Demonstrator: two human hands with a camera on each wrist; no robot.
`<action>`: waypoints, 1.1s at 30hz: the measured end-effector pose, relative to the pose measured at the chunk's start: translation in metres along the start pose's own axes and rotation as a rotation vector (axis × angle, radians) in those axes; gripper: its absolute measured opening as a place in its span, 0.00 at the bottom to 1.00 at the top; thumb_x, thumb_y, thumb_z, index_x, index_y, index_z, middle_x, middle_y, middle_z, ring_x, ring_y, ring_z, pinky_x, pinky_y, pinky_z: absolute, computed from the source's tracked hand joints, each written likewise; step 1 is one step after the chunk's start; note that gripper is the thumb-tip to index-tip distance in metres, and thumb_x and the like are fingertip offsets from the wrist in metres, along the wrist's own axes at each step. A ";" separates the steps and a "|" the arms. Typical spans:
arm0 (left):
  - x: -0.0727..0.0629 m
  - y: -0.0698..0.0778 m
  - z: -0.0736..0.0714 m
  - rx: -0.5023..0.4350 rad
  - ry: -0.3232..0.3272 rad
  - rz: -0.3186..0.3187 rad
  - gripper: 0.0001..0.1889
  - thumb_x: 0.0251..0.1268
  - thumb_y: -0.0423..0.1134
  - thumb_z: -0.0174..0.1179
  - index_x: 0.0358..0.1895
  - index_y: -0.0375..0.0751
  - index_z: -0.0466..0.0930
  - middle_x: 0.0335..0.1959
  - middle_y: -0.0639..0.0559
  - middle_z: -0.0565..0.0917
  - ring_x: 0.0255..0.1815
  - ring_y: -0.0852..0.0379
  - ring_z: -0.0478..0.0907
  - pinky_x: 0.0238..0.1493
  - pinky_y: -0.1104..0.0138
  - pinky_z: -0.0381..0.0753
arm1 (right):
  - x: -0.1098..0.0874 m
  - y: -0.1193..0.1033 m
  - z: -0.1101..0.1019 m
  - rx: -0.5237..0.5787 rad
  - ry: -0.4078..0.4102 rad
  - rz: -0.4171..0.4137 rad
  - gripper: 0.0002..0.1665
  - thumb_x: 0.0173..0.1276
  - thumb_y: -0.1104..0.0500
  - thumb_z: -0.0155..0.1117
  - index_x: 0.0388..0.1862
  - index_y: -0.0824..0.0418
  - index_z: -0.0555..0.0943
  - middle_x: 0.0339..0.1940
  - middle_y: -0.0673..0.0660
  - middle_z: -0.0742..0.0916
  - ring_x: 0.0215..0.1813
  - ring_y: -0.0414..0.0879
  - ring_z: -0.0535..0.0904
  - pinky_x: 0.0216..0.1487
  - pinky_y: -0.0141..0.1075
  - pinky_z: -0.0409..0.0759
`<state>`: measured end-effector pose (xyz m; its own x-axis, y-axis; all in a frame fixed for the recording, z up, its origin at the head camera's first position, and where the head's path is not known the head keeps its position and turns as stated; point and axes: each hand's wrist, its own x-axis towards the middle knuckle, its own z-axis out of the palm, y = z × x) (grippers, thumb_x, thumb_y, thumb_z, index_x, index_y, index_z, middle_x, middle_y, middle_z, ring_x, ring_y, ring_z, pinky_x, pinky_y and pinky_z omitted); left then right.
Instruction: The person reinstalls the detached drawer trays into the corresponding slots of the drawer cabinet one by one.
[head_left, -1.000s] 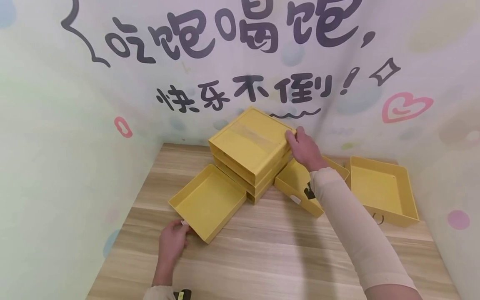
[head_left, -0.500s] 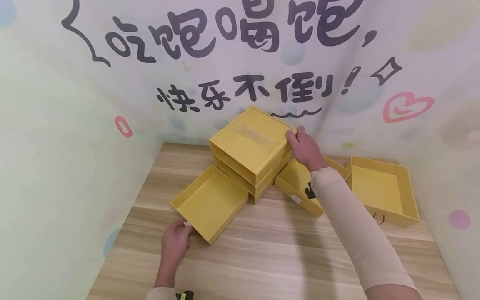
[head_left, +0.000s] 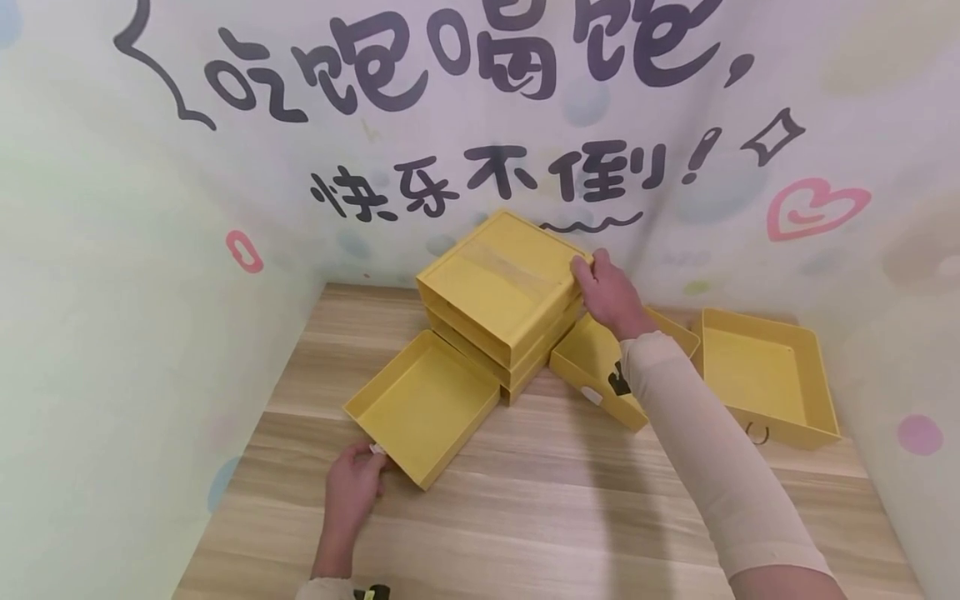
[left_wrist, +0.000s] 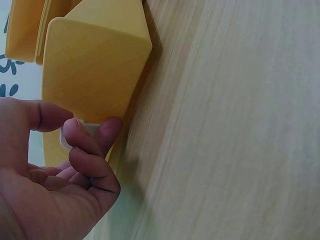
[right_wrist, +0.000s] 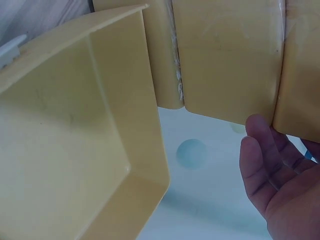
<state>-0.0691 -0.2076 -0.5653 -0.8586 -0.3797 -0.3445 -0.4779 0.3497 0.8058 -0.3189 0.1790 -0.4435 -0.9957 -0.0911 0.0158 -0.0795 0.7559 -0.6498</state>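
A yellow drawer lies at an angle against the open front of a yellow stacked drawer cabinet. My left hand pinches the small white handle on the drawer's front, its fingers curled in the left wrist view. Up at the back right corner of the cabinet, my right hand grips the top edge, thumb on top. The right wrist view shows that hand's fingers bent against the cabinet's side. How far the drawer's rear end reaches into the lowest opening cannot be told.
Two more yellow drawers stand to the right: one partly behind my right arm, with a white handle, and another near the right wall. A printed wall stands behind. Wood-patterned table extends in front.
The drawer and my left hand have shifted slightly to the right along the cabinet's front. My right hand stays on the cabinet's corner.
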 end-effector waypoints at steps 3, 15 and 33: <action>-0.001 0.000 0.000 -0.007 -0.003 -0.001 0.21 0.67 0.42 0.54 0.59 0.34 0.75 0.36 0.47 0.91 0.22 0.55 0.79 0.27 0.67 0.74 | 0.000 0.000 0.001 0.004 0.006 -0.006 0.39 0.74 0.27 0.24 0.49 0.62 0.62 0.37 0.63 0.77 0.39 0.58 0.75 0.42 0.43 0.70; -0.003 0.001 -0.002 -0.026 -0.001 -0.006 0.21 0.66 0.41 0.56 0.59 0.35 0.75 0.38 0.46 0.91 0.21 0.56 0.78 0.24 0.68 0.74 | 0.002 0.002 0.002 0.019 0.005 -0.009 0.40 0.74 0.27 0.25 0.49 0.62 0.62 0.36 0.62 0.77 0.38 0.57 0.75 0.41 0.43 0.71; -0.002 0.004 0.000 -0.040 -0.003 0.004 0.22 0.67 0.42 0.58 0.61 0.36 0.75 0.37 0.46 0.91 0.21 0.56 0.78 0.25 0.68 0.73 | 0.000 0.001 0.001 0.034 0.012 -0.010 0.39 0.75 0.27 0.25 0.49 0.62 0.62 0.36 0.62 0.77 0.38 0.58 0.75 0.42 0.44 0.71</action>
<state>-0.0691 -0.2050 -0.5612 -0.8608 -0.3761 -0.3428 -0.4672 0.3168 0.8254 -0.3188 0.1791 -0.4450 -0.9954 -0.0906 0.0311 -0.0878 0.7327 -0.6749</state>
